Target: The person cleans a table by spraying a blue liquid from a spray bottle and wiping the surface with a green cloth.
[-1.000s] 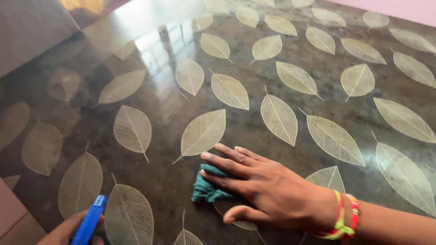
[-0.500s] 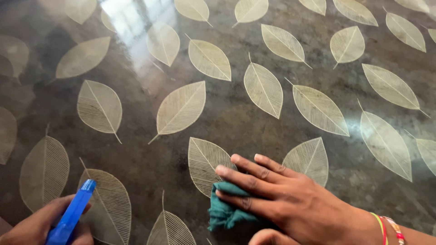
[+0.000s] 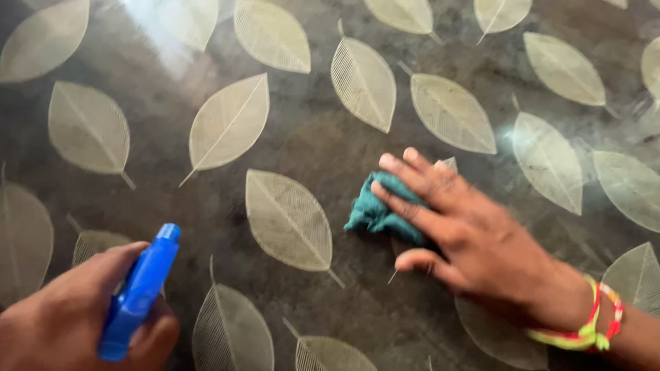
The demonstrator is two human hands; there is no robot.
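My right hand point(image 3: 474, 240) presses flat on a crumpled teal cloth point(image 3: 375, 209) on a glossy dark tabletop point(image 3: 323, 144) printed with pale skeleton leaves. Only the cloth's left part shows; the rest lies under my fingers. A bundle of coloured thread bands point(image 3: 595, 323) circles my right wrist. At the lower left, my left hand point(image 3: 75, 316) grips a blue spray bottle point(image 3: 141, 292), its nozzle end pointing up and to the right, about a hand's width left of the cloth.
The leaf-patterned tabletop fills the whole view. A bright window reflection point(image 3: 161, 31) glares at the upper left, and a small hazy sheen point(image 3: 509, 134) sits right of the cloth.
The view has dropped closer over the table. My right hand and the cloth slid up and to the right across the surface. My left hand with the bottle came further into view.
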